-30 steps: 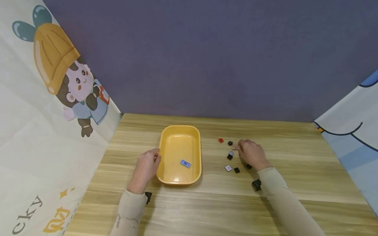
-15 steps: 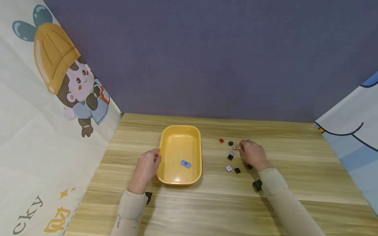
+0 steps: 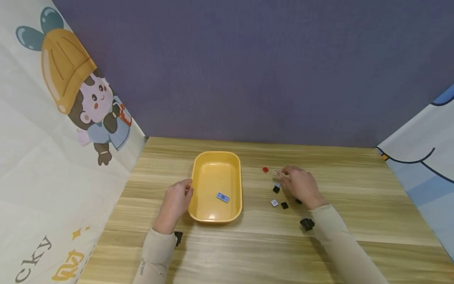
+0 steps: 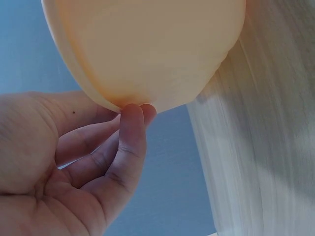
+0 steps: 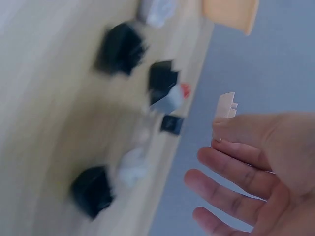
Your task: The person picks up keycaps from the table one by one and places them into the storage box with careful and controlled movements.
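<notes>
My left hand point(image 3: 175, 203) pinches the left rim of a yellow plastic bin point(image 3: 193, 169) between thumb and fingertips; in the left wrist view the bin's wall point(image 4: 157, 49) stands above those fingers. Inside the bin lies a small blue tile point(image 3: 223, 197) with a printed pattern. Over to the right, my right hand point(image 3: 301, 185) pinches a small pale pink printed tile point(image 3: 276, 173) by one end. The right wrist view has this tile point(image 5: 225, 105) sticking out past thumb and index finger, raised off the table, small pegs along one side. The other fingers are loosely bent.
Several small block pieces lie near my right hand: a red one point(image 3: 265, 169), a black one with a grey part point(image 3: 276, 189), a white square point(image 3: 274, 202), a black square point(image 3: 284, 205) and another black one point(image 3: 298, 201). A dark partition point(image 3: 262, 79) stands behind the wooden table point(image 3: 241, 244).
My right hand has lifted the pink tile and moved slightly left and away from me. A black piece beside it is now hidden. My left hand keeps its place on the bin.
</notes>
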`<act>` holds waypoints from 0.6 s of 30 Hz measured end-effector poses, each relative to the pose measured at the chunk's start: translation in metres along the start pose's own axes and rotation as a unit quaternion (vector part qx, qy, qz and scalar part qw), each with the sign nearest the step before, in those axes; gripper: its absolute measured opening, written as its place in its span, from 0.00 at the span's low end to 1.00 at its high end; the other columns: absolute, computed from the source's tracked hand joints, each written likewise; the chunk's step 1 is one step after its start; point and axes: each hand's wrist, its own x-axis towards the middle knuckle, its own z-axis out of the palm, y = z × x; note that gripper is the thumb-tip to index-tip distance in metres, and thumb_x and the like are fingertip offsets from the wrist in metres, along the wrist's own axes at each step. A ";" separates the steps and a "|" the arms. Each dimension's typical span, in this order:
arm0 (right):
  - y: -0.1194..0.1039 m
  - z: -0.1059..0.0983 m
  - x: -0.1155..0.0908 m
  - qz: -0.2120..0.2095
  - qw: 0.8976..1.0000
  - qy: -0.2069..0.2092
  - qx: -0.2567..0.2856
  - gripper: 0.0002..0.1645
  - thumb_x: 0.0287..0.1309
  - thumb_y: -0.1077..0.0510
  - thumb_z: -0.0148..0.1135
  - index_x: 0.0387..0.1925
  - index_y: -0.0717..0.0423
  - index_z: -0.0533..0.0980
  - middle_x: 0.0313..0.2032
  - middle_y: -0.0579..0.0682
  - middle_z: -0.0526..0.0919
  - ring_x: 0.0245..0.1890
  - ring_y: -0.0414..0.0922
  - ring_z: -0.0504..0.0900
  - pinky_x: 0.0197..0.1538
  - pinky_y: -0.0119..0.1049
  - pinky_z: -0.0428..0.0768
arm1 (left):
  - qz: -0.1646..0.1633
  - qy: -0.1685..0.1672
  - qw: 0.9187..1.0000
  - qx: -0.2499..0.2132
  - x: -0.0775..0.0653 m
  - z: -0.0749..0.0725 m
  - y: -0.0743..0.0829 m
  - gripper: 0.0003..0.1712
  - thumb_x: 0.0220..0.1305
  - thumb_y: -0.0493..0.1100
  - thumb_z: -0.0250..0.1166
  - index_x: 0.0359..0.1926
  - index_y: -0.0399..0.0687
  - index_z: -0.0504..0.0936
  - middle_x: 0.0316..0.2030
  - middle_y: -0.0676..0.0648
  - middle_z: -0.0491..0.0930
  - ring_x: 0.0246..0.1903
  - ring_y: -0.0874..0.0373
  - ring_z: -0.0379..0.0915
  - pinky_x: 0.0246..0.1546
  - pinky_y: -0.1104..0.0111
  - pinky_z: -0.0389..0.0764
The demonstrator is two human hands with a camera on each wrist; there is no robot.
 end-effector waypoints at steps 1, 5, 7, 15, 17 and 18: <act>-0.005 -0.001 0.000 -0.005 1.000 0.003 0.001 0.13 0.66 0.57 0.65 0.47 0.63 0.81 0.43 0.60 0.85 0.31 0.51 0.84 0.34 0.50 0.84 | 0.000 0.000 1.000 -0.001 0.000 0.000 0.000 0.16 0.65 0.30 0.65 0.53 0.27 0.80 0.36 0.38 0.84 0.31 0.50 0.81 0.29 0.64 0.84; -0.024 -0.007 0.003 -0.027 1.000 0.013 0.007 0.14 0.65 0.57 0.67 0.46 0.62 0.81 0.41 0.57 0.86 0.27 0.46 0.82 0.32 0.47 0.83 | -0.003 -0.003 1.000 -0.004 0.000 0.000 0.000 0.17 0.65 0.30 0.65 0.54 0.27 0.80 0.36 0.37 0.84 0.31 0.50 0.81 0.27 0.65 0.84; -0.035 -0.008 0.006 -0.042 0.999 0.022 0.003 0.14 0.64 0.56 0.68 0.46 0.62 0.82 0.39 0.56 0.86 0.27 0.44 0.81 0.32 0.45 0.83 | -0.005 -0.006 1.000 -0.005 0.000 0.000 0.000 0.17 0.65 0.30 0.65 0.54 0.27 0.80 0.36 0.37 0.84 0.31 0.51 0.81 0.27 0.66 0.84; -0.078 -0.009 0.019 -0.087 0.995 0.044 -0.008 0.13 0.62 0.54 0.70 0.44 0.58 0.83 0.37 0.52 0.86 0.28 0.45 0.81 0.32 0.44 0.81 | -0.003 -0.004 1.000 -0.003 0.000 -0.001 0.001 0.17 0.65 0.30 0.65 0.54 0.27 0.80 0.36 0.37 0.84 0.31 0.50 0.82 0.27 0.65 0.84; -0.088 -0.006 0.021 -0.092 0.995 0.042 -0.008 0.13 0.62 0.53 0.70 0.44 0.57 0.83 0.37 0.51 0.86 0.30 0.46 0.82 0.33 0.44 0.82 | -0.004 -0.004 1.000 -0.003 0.000 0.000 0.001 0.17 0.65 0.30 0.65 0.54 0.27 0.80 0.36 0.37 0.84 0.31 0.50 0.82 0.28 0.65 0.84; -0.093 -0.005 0.023 -0.096 0.995 0.041 -0.006 0.13 0.62 0.54 0.71 0.43 0.57 0.83 0.37 0.51 0.86 0.31 0.46 0.82 0.35 0.45 0.82 | -0.004 -0.004 1.000 -0.003 0.000 -0.001 0.001 0.17 0.65 0.30 0.65 0.54 0.27 0.80 0.36 0.37 0.84 0.31 0.50 0.82 0.28 0.65 0.84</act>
